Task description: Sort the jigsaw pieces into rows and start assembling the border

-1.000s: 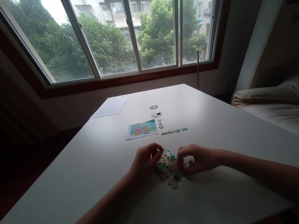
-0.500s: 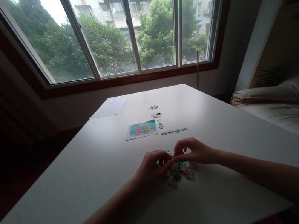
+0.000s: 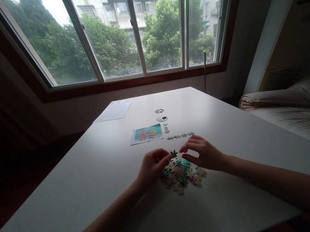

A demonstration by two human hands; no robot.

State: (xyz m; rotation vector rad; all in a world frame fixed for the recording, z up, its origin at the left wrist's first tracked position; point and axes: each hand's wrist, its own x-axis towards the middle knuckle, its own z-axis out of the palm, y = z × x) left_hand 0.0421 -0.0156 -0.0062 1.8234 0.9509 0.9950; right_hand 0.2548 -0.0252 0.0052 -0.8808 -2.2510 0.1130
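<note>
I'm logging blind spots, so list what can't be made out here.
In the head view:
- Held puzzle piece: pinched end covered by the left hand.
- Puzzle pile: its top hides whatever lies beneath.
- Pale sheet: any writing is too small to read.
- Padded seat: cut off by the right edge.

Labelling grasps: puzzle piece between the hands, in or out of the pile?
Out. The left hand pinches the puzzle piece past the far edge of the pile; the right hand is open beside it.
</note>
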